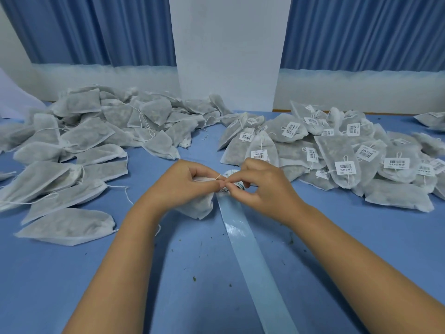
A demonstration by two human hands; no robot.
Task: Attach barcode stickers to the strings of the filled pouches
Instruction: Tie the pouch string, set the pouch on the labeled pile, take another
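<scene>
Centrally, left hand [190, 182] fingers gripping pouch [199, 206] (neck pointing away), right hand [260, 186] pinching sticker [222, 190] at string [218, 177].

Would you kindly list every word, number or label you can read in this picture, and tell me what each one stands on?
Nothing here can be read for certain.
Stickers on the right pile of pouches: a barcode and a short line of characters, too small and blurred to read.
Sticker in the middle: faint barcode bars, unreadable.
Backing strip: no print visible.
</scene>
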